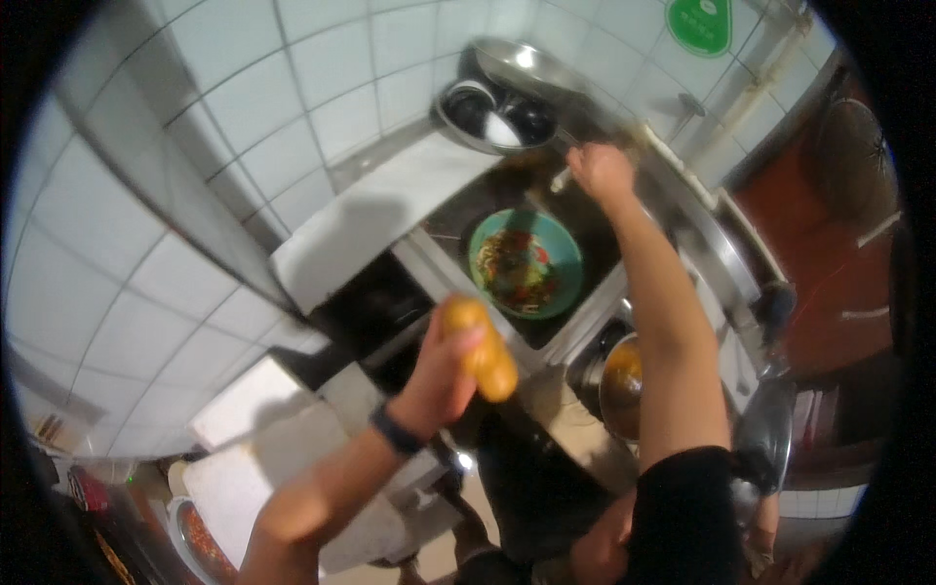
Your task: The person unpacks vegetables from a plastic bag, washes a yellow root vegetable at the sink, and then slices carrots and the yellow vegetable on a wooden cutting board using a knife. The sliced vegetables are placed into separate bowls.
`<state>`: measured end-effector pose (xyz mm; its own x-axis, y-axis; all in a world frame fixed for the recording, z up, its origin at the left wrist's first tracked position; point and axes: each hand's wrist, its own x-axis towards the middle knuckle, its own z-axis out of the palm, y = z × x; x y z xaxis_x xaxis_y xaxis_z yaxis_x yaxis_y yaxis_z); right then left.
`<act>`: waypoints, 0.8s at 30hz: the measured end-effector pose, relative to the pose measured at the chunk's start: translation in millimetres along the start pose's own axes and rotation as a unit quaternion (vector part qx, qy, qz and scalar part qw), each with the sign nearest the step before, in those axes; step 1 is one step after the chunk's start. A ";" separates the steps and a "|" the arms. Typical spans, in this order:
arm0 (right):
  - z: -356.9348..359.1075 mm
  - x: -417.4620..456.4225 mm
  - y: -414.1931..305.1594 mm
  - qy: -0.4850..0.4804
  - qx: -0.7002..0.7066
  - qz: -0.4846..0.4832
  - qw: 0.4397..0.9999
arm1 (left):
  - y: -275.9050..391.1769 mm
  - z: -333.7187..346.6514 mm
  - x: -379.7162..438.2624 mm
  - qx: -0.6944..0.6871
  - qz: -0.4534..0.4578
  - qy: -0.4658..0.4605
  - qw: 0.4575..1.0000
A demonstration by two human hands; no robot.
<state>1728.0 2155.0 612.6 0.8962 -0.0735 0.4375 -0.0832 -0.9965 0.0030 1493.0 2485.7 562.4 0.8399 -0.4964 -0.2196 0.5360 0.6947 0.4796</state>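
Observation:
My left hand [439, 373] holds a lumpy, elongated yellow-orange food item [482, 355], probably a vegetable, with the thumb across it. Just beyond it a green bowl [567, 256] sits on the dark cooktop, holding a chopped mix of red, green and pale bits. Reaching to the far side of the cooktop, my right hand [603, 172] has its fingers curled near a metal pan [504, 146] with dark and white bowls inside. A small pale piece [561, 180] shows below its fingers. Blur hides whether the right hand grips anything.
A large metal pan [534, 66] leans against the tiled wall [329, 58]. Right of the cooktop, a metal bowl [621, 384] with yellow contents is partly covered by my right arm. White blocks [252, 402] lie at left, near a bowl of red food [201, 537].

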 end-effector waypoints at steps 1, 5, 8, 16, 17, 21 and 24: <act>3.9 2.4 2.5 0.000 -0.001 -0.023 1.000 | 2.1 4.3 36.5 0.055 -0.008 0.014 0.998; 17.5 16.2 25.0 0.043 0.011 -0.161 0.986 | 4.8 6.0 149.4 0.017 -0.050 -0.016 0.998; 17.5 25.2 24.8 0.030 0.054 -0.244 0.968 | -1.2 -9.1 194.4 0.021 -0.060 -0.017 0.998; -4.5 -16.4 -4.1 0.172 0.145 -0.048 0.973 | -6.3 -20.3 239.3 0.049 -0.094 -0.024 0.994; 5.2 -29.8 -2.0 0.246 0.199 0.054 0.947 | -12.9 -11.2 244.3 0.103 -0.067 0.019 0.992; 26.0 -85.4 -54.7 -0.111 0.417 0.237 0.870 | -21.1 -6.7 251.9 0.332 0.035 0.148 0.931; 71.0 -85.4 -61.8 -0.238 0.561 0.239 0.756 | -23.0 -15.9 266.7 0.534 0.061 0.139 0.832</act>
<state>1687.6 2220.1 511.3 0.9583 -0.1755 -0.2254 -0.2635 -0.2389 -0.9346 1706.0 2345.7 479.2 0.9493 -0.2131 -0.2313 0.1891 -0.2009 0.9612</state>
